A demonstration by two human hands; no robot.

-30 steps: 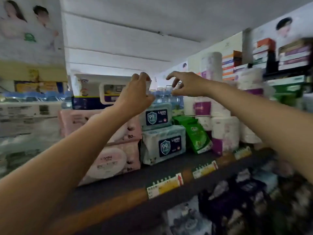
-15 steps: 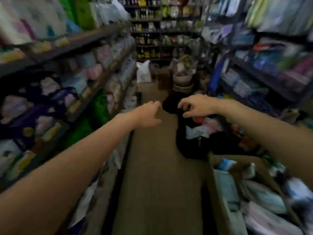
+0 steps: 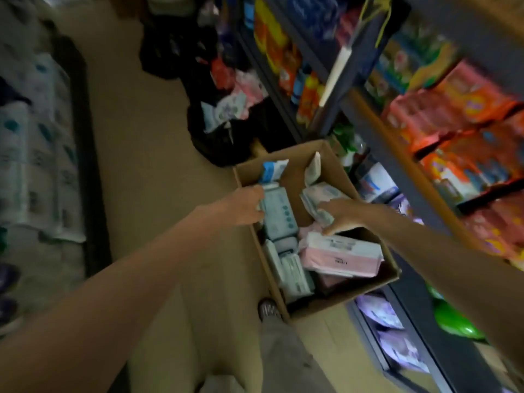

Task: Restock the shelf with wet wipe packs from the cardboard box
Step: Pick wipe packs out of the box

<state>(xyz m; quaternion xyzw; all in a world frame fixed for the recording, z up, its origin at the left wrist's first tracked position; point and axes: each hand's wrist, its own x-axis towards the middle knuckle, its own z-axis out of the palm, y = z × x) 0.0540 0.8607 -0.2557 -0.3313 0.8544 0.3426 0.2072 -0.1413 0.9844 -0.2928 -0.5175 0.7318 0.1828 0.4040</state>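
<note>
An open cardboard box (image 3: 323, 303) stands on the aisle floor and holds several wet wipe packs. My left hand (image 3: 247, 207) grips the left end of a teal pack (image 3: 279, 215) lying along the box's left side. My right hand (image 3: 341, 217) curls its fingers over a pale pack (image 3: 316, 195) at the box's right side. A pink pack (image 3: 340, 256) lies on top, just below my right hand. More pale packs (image 3: 292, 275) stand on edge in the near left corner. A blue-and-white pack (image 3: 272, 170) leans at the far end.
Shelving with orange and red bags (image 3: 459, 109) runs along the right, close beside the box. Black bags with goods (image 3: 224, 129) sit on the floor beyond it. Wrapped paper rolls (image 3: 34, 171) line the left. My foot (image 3: 268, 309) is at the box's near corner.
The view swung from the shelf down the aisle and onto the box. Both hands dropped from the shelf's top packs into the box and took hold of packs.
</note>
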